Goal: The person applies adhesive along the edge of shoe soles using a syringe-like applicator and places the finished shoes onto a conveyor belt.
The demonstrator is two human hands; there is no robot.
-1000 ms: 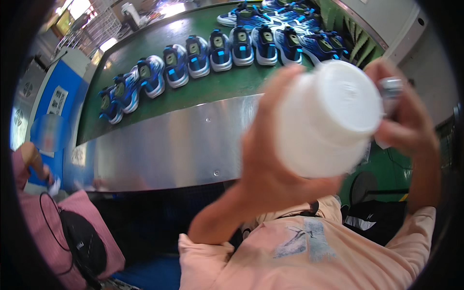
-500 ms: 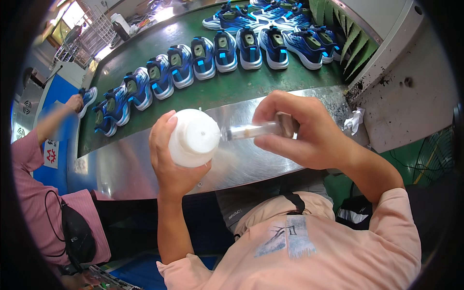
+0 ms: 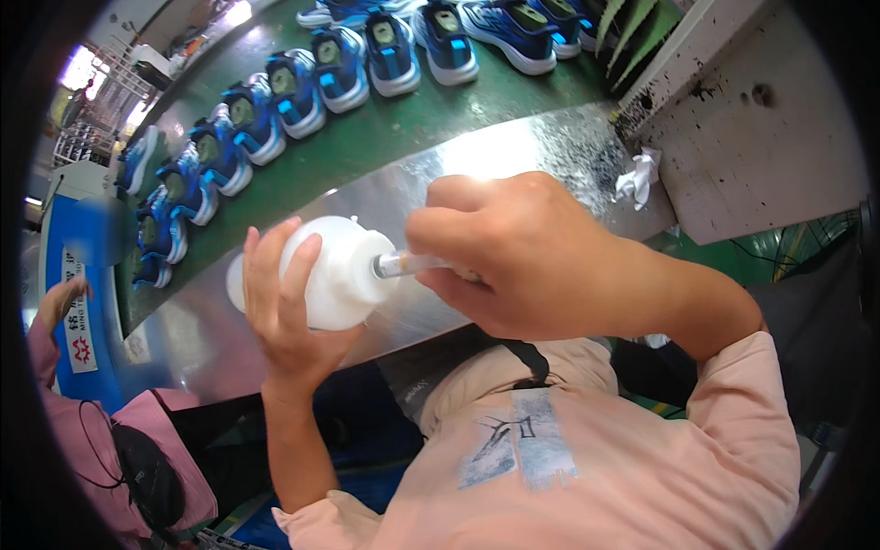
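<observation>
My left hand (image 3: 283, 330) is wrapped round a white plastic bottle (image 3: 332, 275), thumb below and fingers over its side. The bottle lies tilted over, its narrower end facing right. Pinched in my right hand (image 3: 527, 261) is a clear tube that looks like a syringe (image 3: 401, 264); the fingers hide most of it. Its end meets the middle of the bottle's top, and I cannot make out how far it goes in. Both hands are above a shiny metal ledge (image 3: 403, 206). Beyond the ledge stands a curved row of blue sneakers (image 3: 341, 69) with white soles.
The sneakers stand on a green surface (image 3: 495, 101). Crumpled white paper (image 3: 639, 179) lies at the ledge's right end, by a stained pale machine panel (image 3: 761, 137) and green flaps (image 3: 632, 41). At left, a co-worker's hand (image 3: 64, 300) is near a blue panel (image 3: 101, 339).
The bottle has tipped so its top faces right, and the syringe's end has come to it. My right hand has turned over. The co-worker's hand has left a sneaker. The view has shifted.
</observation>
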